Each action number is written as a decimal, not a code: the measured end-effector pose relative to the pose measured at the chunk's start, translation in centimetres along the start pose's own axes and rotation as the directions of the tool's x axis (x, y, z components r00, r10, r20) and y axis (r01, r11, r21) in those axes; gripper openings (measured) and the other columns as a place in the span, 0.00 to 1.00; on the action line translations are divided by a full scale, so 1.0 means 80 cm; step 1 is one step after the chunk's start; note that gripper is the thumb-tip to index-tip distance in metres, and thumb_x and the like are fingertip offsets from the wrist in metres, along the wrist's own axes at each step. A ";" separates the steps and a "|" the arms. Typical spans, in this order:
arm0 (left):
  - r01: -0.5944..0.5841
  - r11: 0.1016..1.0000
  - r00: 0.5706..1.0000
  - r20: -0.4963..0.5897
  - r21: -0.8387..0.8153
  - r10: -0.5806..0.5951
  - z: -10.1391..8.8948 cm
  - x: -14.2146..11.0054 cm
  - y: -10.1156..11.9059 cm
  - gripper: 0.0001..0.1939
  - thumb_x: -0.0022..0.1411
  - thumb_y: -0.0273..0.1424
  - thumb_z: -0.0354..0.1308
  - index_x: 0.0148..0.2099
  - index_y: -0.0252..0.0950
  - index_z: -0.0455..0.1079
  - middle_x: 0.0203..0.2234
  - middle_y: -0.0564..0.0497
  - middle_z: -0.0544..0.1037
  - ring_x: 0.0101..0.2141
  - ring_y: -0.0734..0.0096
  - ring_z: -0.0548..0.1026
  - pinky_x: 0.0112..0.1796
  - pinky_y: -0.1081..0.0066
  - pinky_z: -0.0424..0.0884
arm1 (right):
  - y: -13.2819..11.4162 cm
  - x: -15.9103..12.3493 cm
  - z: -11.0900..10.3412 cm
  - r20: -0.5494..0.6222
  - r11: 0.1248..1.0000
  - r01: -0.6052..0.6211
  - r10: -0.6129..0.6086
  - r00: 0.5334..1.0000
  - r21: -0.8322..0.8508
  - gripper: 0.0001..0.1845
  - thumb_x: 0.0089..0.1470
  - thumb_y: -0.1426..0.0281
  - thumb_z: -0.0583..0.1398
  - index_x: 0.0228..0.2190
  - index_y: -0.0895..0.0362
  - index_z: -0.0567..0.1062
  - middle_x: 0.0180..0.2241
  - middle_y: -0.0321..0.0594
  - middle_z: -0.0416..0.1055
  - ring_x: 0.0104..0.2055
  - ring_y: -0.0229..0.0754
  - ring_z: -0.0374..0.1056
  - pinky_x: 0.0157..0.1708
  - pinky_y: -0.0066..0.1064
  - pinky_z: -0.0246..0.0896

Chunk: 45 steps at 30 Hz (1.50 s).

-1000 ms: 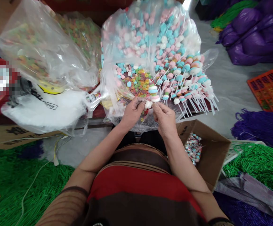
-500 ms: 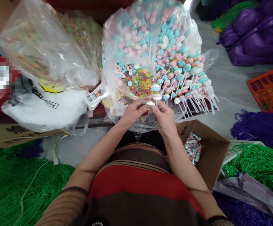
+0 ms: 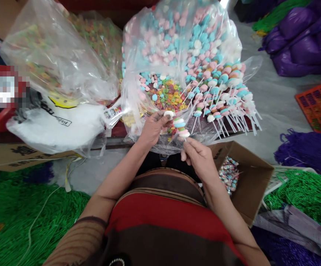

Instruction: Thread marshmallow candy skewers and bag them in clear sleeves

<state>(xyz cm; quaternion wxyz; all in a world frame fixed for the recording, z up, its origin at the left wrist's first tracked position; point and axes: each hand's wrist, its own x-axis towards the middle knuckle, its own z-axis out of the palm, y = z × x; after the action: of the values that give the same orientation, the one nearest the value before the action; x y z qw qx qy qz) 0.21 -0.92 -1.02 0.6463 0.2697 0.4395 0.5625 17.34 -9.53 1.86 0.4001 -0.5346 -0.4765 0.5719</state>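
Note:
My left hand (image 3: 152,127) pinches a white marshmallow (image 3: 168,114) between thumb and fingers. The fingers of my right hand (image 3: 197,152) are closed round the stick of a candy skewer (image 3: 181,128), threaded with white, blue, green and pink pieces. The skewer leans slightly, its top near the white marshmallow but apart from it. Just beyond my hands lie loose gummy rings (image 3: 171,95) and marshmallows on plastic. To the right, many candy skewers (image 3: 221,96) are piled with their white sticks pointing toward me.
A big clear bag of marshmallows (image 3: 160,40) stands behind, with a bag of gummy rings (image 3: 52,55) at left. A white plastic bag (image 3: 55,133) lies in front of that one. Below my right arm is a cardboard box (image 3: 251,188) holding wrapped sweets. An orange crate (image 3: 319,105) stands at right.
My hands have come apart. The right one has moved down and slightly right with the skewer, tilting it, while the left has lifted the white marshmallow up and to the left.

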 end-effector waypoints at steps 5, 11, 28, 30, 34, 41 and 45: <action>0.038 0.995 0.999 0.023 -0.097 -0.036 -0.002 0.002 -0.002 0.21 0.47 0.39 0.79 0.39 0.38 0.76 0.31 0.55 0.82 0.31 0.74 0.79 0.36 0.71 0.75 | 0.008 -0.001 0.003 -0.009 0.989 0.066 -0.068 0.998 -0.134 0.20 0.62 0.56 0.59 0.43 0.57 0.84 0.14 0.26 0.61 0.17 0.33 0.53 0.20 0.26 0.49; -0.075 0.997 0.996 0.038 -0.014 0.075 -0.003 0.002 -0.005 0.21 0.45 0.41 0.79 0.37 0.39 0.76 0.31 0.56 0.82 0.32 0.73 0.79 0.36 0.72 0.74 | 0.005 0.000 0.003 -0.027 0.990 0.052 -0.056 0.998 -0.130 0.21 0.60 0.57 0.59 0.43 0.58 0.85 0.14 0.26 0.59 0.16 0.33 0.52 0.20 0.26 0.49; -0.171 0.981 0.985 0.048 0.094 0.167 -0.013 0.008 -0.008 0.21 0.45 0.40 0.79 0.39 0.38 0.79 0.33 0.54 0.82 0.33 0.73 0.78 0.39 0.70 0.75 | 0.005 0.002 -0.004 -0.012 0.998 -0.016 0.015 1.000 -0.054 0.21 0.56 0.55 0.62 0.40 0.58 0.85 0.13 0.26 0.56 0.16 0.32 0.48 0.18 0.26 0.42; -0.163 0.980 0.985 0.073 0.114 0.156 -0.013 0.007 -0.008 0.20 0.46 0.38 0.79 0.40 0.38 0.80 0.34 0.53 0.83 0.35 0.71 0.78 0.41 0.69 0.75 | 0.006 0.003 -0.004 -0.016 0.998 -0.026 0.025 1.000 -0.058 0.22 0.56 0.55 0.62 0.40 0.58 0.85 0.13 0.26 0.56 0.15 0.32 0.48 0.18 0.26 0.42; -0.171 0.969 0.983 0.094 0.180 0.156 -0.013 0.004 -0.009 0.16 0.51 0.31 0.75 0.44 0.38 0.81 0.36 0.53 0.84 0.39 0.68 0.79 0.44 0.68 0.75 | 0.008 0.005 -0.006 -0.038 0.997 -0.026 0.023 0.999 -0.075 0.22 0.57 0.56 0.61 0.40 0.59 0.85 0.13 0.26 0.54 0.15 0.32 0.47 0.18 0.26 0.42; -0.459 0.650 0.877 0.193 0.605 0.440 -0.014 -0.002 -0.019 0.14 0.61 0.23 0.61 0.48 0.38 0.80 0.41 0.51 0.84 0.42 0.69 0.81 0.46 0.70 0.75 | 0.005 0.005 -0.003 0.002 0.991 -0.060 0.060 0.998 -0.124 0.24 0.56 0.55 0.59 0.40 0.60 0.84 0.13 0.26 0.54 0.16 0.32 0.49 0.18 0.26 0.43; -0.627 0.271 0.696 0.369 0.731 0.616 -0.016 -0.010 -0.017 0.16 0.66 0.22 0.55 0.50 0.39 0.79 0.44 0.49 0.84 0.47 0.68 0.80 0.51 0.69 0.74 | 0.002 0.002 0.002 0.019 0.988 -0.080 0.083 0.996 -0.132 0.26 0.56 0.54 0.59 0.42 0.62 0.83 0.13 0.26 0.55 0.15 0.32 0.49 0.18 0.27 0.42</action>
<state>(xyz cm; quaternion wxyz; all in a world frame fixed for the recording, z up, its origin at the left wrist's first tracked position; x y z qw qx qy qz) -0.25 -2.16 -2.53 0.1741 0.6878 0.5007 0.4959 17.13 -9.44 1.68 0.3345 -0.5715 -0.4957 0.5619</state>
